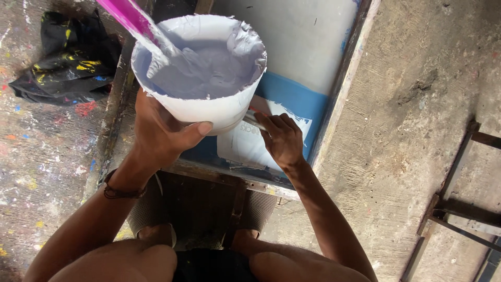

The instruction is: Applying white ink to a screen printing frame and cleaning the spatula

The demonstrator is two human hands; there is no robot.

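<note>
Your left hand (159, 130) holds a white tub (201, 68) of pale lilac paint up over the near end of a framed screen (292, 52), its grip pressed around the lower wall with the thumb lying flat across the front and the fingers hidden behind. Judging by how full it looks, the tub is likely heavy and top-loaded, and its thin wall, ragged at the rim, may flex if you squeeze hard; paint smeared on the rim could make it slippery, so a hold low on the wall or under the base seems safest. A pink-handled stick (133, 21) leans in the paint at the far left rim and could swing if the tub tilts. Your right hand (282, 138) is just below and right of the tub, its grip curled shut on a slim tool (252, 119) whose end runs under the tub, so what it is cannot be told. That hand rests over a white patch (245, 146) on the blue band (297, 96) of the screen. The screen's wooden frame (342, 89) makes a raised edge on the right and along the near side, close to your knees. Beyond it on the right lies bare concrete floor (417, 104) with open room, then metal bars (459, 209) at the far corner. On the left the paint-spattered floor holds a crumpled black rag (68, 57), near the frame
</note>
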